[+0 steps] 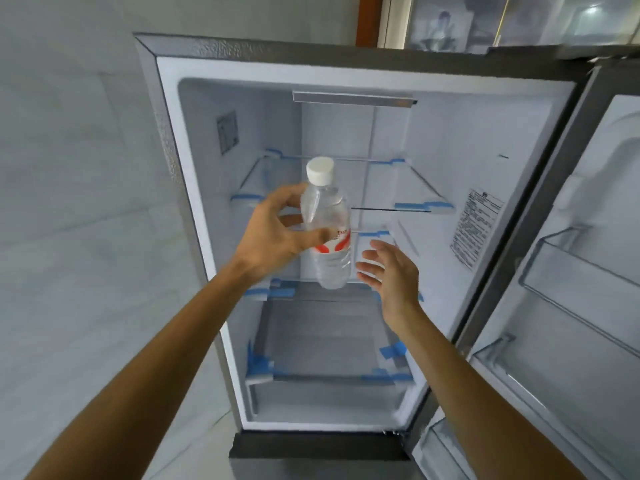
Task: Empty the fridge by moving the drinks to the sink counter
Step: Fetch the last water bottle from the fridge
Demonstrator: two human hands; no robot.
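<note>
Left hand holds a water bottle in front of the open fridge; right hand is open beside it.

On the left stands a plain grey wall (69,202); the left hand (273,233) grips a clear water bottle (327,230) with white cap, upright, thumb and fingers curled around its upper body; its red and white label is too blurred to read; the bottle is in front of the fridge (346,306) shelves, touching none; just right of it, the right hand (388,268) has relaxed spread fingers and holds nothing; a sticker (476,230) on the right inner wall is unreadable; the open door (588,271) bounds the right side.
</note>
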